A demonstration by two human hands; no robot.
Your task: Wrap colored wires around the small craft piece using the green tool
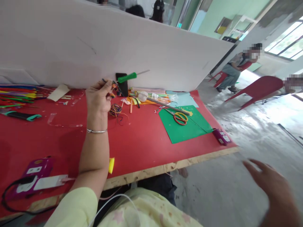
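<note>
Left hand [98,96] pinches coloured wires [115,110] at far table [142,148] edge w/ fingers together; right hand [272,186] spread open, holding nothing, near right.

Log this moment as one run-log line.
left hand: pinching coloured wires above red table | right hand: open, off table, empty | scissors: on green sheet
</note>
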